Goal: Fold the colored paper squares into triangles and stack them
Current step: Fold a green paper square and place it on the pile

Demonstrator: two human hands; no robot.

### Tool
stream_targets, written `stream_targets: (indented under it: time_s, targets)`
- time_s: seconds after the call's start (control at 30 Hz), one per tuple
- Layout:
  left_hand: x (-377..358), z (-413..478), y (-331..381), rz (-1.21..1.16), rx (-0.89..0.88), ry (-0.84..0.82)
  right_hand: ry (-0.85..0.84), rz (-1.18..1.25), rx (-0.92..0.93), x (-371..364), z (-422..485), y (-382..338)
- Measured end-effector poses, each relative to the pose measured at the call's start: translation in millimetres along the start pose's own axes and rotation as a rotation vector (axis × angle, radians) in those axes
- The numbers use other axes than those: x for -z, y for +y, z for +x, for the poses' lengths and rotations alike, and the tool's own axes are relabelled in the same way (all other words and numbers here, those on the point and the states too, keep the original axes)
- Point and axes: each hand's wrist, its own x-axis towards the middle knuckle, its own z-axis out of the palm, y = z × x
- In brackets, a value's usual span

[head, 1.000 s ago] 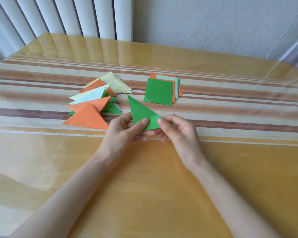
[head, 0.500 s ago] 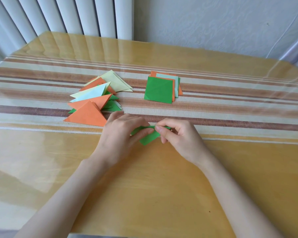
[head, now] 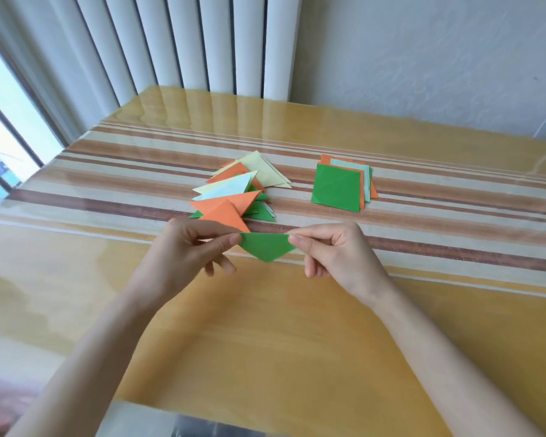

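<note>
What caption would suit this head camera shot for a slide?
The left hand and right hand pinch a folded green triangle over the table, near the triangle pile and square stack.

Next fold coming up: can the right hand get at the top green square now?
Probably not yet: the right hand pinches the green triangle, though the green square lies uncovered beyond.

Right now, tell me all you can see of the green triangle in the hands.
The green triangle is plain matt paper, flat and smooth. Its long edge runs level on top, and its point aims down toward the person. The left hand pinches its left corner, the right hand its right corner, each between thumb and forefinger. It seems held just above the table, in front of the triangle pile; nothing else touches it.
</note>
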Motion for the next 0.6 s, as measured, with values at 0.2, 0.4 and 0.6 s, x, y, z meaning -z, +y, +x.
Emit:
stream_targets:
  time_s: [0.2, 0.4, 0.6]
  targets:
    - [40, 2, -31, 0.637, -0.470, 0.237, 0.155, -0.555, 0.561, -43, 25, 15]
    - [62, 13, -71, 1.058, -0.465, 0.109, 0.162, -1.095, 0.672, -69, 42, 32]
    - [45, 5, -60, 1.110, -0.467, -0.017, 0.188, -1.009, 0.408, -77, 43, 31]
